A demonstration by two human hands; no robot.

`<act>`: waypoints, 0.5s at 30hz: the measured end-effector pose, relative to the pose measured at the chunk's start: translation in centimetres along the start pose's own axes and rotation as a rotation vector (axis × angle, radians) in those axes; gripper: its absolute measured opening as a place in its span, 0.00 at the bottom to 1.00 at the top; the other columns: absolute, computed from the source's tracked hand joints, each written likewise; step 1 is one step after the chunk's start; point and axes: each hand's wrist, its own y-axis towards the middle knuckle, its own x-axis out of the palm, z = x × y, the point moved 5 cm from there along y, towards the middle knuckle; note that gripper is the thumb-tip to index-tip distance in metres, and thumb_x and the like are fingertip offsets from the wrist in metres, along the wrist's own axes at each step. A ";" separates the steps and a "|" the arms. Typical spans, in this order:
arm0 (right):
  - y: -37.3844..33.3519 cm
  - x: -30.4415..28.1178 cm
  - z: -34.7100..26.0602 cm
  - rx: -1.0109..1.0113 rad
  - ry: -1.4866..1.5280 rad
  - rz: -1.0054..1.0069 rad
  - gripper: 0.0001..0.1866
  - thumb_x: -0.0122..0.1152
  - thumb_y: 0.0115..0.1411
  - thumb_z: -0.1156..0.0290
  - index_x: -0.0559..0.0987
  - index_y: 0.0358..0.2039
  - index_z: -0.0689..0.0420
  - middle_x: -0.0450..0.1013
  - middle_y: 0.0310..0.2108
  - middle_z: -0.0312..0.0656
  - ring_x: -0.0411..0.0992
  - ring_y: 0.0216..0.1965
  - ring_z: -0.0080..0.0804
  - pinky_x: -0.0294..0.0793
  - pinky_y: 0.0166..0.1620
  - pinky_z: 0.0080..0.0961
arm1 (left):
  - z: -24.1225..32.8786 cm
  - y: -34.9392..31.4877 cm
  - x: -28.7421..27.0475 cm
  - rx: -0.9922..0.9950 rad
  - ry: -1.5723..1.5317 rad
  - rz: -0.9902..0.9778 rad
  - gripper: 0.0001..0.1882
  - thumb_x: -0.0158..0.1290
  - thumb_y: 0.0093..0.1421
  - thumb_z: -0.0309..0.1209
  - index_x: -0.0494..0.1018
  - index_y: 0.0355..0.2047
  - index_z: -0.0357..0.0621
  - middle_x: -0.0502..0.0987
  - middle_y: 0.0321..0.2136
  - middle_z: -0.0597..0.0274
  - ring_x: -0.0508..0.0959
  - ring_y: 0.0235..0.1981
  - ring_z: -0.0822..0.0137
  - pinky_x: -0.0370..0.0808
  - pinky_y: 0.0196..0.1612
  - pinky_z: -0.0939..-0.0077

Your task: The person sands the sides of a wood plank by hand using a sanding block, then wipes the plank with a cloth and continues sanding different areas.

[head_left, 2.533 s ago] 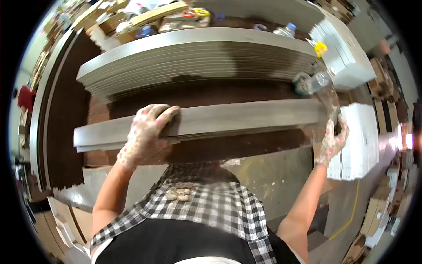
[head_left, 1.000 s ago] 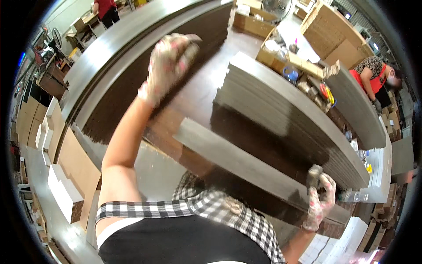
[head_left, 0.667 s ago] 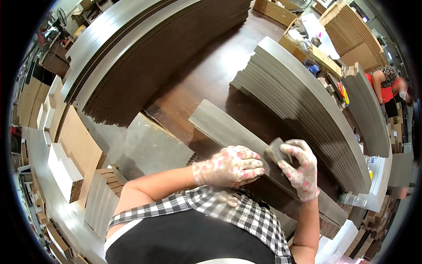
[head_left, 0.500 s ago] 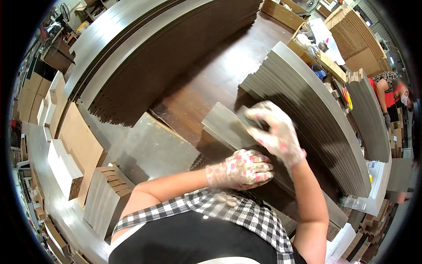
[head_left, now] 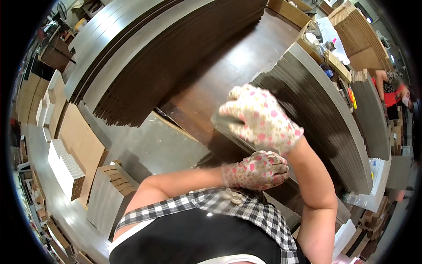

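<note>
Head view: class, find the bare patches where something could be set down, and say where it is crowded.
Bare dark tabletop lies between the left stack of grey boards and the right stack. Bare grey floor borders the left stack's near end. It is crowded at the right hand and left hand, over the right stack's near end.

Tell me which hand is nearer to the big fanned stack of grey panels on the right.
Right. The right hand lies against the fanned stack of grey panels; the left hand sits lower, closer to the body, clear of it.
</note>
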 end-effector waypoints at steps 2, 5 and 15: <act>0.8 0.1 2.1 0.032 -0.178 0.087 0.08 0.68 0.55 0.64 0.82 0.29 0.53 0.72 0.29 0.44 0.74 0.37 0.44 0.75 0.41 0.40 | -0.3 -0.1 0.7 0.021 -0.031 0.047 0.17 0.57 0.58 0.33 0.78 0.49 0.44 0.80 0.47 0.58 0.79 0.50 0.57 0.78 0.52 0.59; -0.2 0.0 6.1 0.304 -0.042 0.155 0.16 0.70 0.48 0.74 0.83 0.40 0.57 0.76 0.37 0.45 0.75 0.43 0.45 0.76 0.46 0.40 | -0.5 0.5 0.3 0.034 -0.080 0.026 0.15 0.57 0.58 0.32 0.79 0.45 0.43 0.80 0.46 0.57 0.80 0.49 0.56 0.78 0.51 0.59; -17.0 -2.2 5.5 0.529 0.350 0.228 0.18 0.74 0.48 0.69 0.83 0.41 0.55 0.78 0.42 0.46 0.78 0.44 0.41 0.78 0.49 0.36 | -0.4 0.6 0.2 0.019 0.027 0.148 0.09 0.64 0.52 0.32 0.82 0.35 0.48 0.84 0.38 0.63 0.83 0.42 0.61 0.82 0.44 0.65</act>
